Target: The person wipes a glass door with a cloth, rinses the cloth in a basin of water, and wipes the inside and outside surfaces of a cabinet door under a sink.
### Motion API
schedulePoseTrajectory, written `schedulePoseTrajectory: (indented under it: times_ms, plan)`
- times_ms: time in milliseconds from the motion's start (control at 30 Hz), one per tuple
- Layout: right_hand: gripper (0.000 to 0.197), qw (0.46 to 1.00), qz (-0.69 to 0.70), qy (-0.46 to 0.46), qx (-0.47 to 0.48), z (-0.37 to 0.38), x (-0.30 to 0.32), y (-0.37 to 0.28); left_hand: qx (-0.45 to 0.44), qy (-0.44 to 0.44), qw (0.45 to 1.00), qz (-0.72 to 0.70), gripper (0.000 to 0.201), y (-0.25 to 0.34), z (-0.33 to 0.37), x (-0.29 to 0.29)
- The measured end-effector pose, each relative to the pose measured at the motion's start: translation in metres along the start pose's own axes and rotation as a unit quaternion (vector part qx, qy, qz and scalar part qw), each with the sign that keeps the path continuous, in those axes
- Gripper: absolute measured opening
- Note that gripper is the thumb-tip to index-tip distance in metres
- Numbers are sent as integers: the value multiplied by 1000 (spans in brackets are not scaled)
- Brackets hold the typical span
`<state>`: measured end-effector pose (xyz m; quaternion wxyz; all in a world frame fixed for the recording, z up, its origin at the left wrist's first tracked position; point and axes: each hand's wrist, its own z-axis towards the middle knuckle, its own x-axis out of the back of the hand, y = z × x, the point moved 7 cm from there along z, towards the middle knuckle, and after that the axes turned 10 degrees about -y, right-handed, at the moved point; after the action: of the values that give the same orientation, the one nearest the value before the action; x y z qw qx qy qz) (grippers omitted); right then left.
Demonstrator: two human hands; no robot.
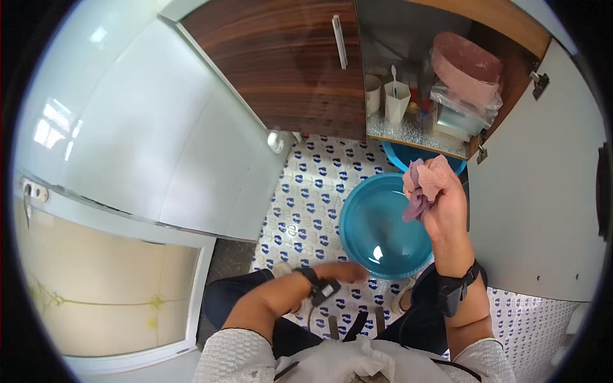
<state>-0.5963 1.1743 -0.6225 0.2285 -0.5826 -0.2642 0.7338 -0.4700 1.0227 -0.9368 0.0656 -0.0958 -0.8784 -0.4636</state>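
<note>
My right hand (449, 205) is raised over the right side of a round blue basin (345, 210). It is closed around a crumpled cloth (429, 180), pink with a mauve part hanging down. The basin stands on the floor and appears to hold clear water with a bright reflection. Just outside the basin's near left rim is my left hand (350, 272), seen edge-on and slightly blurred. Nothing shows in it, and its fingers cannot be made out. Both wrists wear black straps with small boxes.
Ahead stands an open cabinet (415, 142) holding a white cup (396, 102) with a toothbrush, and a pink basket (465, 70) in clear plastic. Its white door (536, 191) swings out at my right. A second blue basin (397, 155) sits partly beneath. White panels (172, 127) border the left.
</note>
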Motion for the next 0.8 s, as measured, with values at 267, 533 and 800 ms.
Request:
schedulePoseTrajectory:
  times_ms: [267,533,800]
  plan:
    - [27,997,55,-2,46,-1,-25,-26,-208,664,716,-57,44,161,-211,298]
    - [28,993,91,-8,80,-2,-28,-39,-263,708,647,-101,39,232,-221,377]
    - [18,992,108,-11,59,-2,-21,-31,-25,754,634,168,27,257,-245,385]
